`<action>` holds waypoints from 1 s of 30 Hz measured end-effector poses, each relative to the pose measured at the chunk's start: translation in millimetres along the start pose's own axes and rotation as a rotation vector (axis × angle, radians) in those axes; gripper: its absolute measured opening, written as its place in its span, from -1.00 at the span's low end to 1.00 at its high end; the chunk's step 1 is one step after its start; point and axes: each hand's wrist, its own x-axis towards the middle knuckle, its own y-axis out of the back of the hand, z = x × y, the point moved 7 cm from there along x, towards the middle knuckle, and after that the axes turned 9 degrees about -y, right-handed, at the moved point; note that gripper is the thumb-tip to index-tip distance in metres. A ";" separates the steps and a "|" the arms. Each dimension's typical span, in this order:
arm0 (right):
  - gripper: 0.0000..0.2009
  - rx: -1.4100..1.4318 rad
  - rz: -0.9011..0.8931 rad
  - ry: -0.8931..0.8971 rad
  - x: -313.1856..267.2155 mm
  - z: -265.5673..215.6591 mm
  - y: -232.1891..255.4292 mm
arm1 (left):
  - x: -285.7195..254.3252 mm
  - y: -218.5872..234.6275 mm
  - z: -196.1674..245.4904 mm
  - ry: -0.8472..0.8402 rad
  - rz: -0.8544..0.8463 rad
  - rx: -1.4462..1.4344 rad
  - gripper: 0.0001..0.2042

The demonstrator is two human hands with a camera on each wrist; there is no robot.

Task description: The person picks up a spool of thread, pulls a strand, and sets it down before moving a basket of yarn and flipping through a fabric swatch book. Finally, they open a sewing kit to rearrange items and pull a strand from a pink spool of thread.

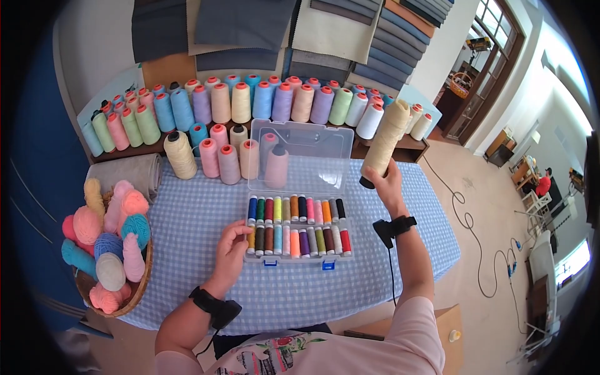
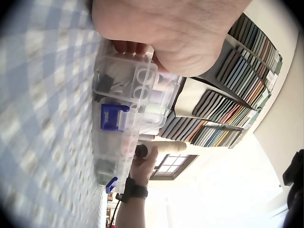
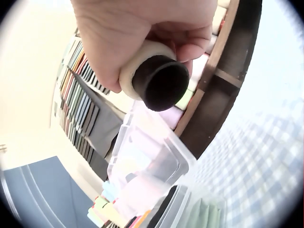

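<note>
My right hand [image 1: 386, 182] holds a tall cone of cream thread [image 1: 389, 134] near its dark base, raised and tilted over the right of the table. In the right wrist view, the thumb and fingers wrap round the cone above its hollow black end [image 3: 166, 84]. My left hand [image 1: 232, 250] is at the left end of a clear plastic thread box [image 1: 300, 259], its curled fingers gripping the edge beside a mustard spool [image 1: 251, 242]. Two rows of small coloured spools fill the box. The clear lid [image 1: 325, 147] stands raised behind them.
Large thread cones [image 1: 220, 103] crowd a wooden shelf [image 1: 409, 150] at the back, with several more [image 1: 210, 159] on the table. A wicker basket [image 1: 145, 281] of yarn balls stands at left, near folded grey cloth [image 1: 134, 175]. Fabric swatches [image 1: 244, 25] hang behind. Blue checked cloth [image 1: 187, 250] covers the table.
</note>
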 end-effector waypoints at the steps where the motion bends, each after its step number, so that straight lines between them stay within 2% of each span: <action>1: -0.56 0.004 -0.001 0.088 -7.5 -9.7 0.6 | 0.3 0.3 -0.7 0.002 -0.004 -0.002 -0.72; 4: -0.56 0.037 -0.015 0.166 -23.5 -22.8 0.0 | 0.7 2.0 -3.3 0.015 0.005 -0.024 -0.72; 8: -0.57 0.069 -0.080 -0.027 -34.7 -35.2 -2.0 | 0.9 1.5 -1.9 0.032 0.007 -0.046 -0.73; 12: -0.55 0.133 -0.128 -0.051 -53.5 -48.6 -10.1 | 1.0 1.9 -2.4 0.053 0.002 -0.064 -0.73; 14: -0.51 0.078 -0.221 0.160 -67.1 -67.9 -18.8 | 0.6 2.8 -4.7 0.049 0.004 -0.062 -0.73; 19: -0.46 0.152 -0.272 0.098 -67.2 -72.8 -34.1 | 0.4 0.8 0.5 0.070 0.014 -0.060 -0.74; 22: -0.45 0.056 -0.221 0.053 -65.9 -72.5 -41.1 | 1.7 2.9 -2.6 0.043 0.021 -0.034 -0.74; 24: -0.46 -0.069 -0.216 0.217 -76.2 -86.0 -47.2 | 1.7 3.4 -4.0 0.039 0.015 -0.026 -0.74; 26: -0.48 -0.017 -0.282 0.227 -80.7 -95.6 -55.7 | 1.3 2.5 -1.1 0.035 0.022 -0.020 -0.74; 28: -0.51 0.217 -0.343 0.075 -79.3 -94.2 -62.9 | 1.6 2.4 0.6 0.029 0.026 -0.012 -0.73; 30: -0.52 0.230 -0.333 0.008 -72.8 -101.2 -66.0 | 1.7 2.4 -0.5 0.025 0.025 -0.006 -0.73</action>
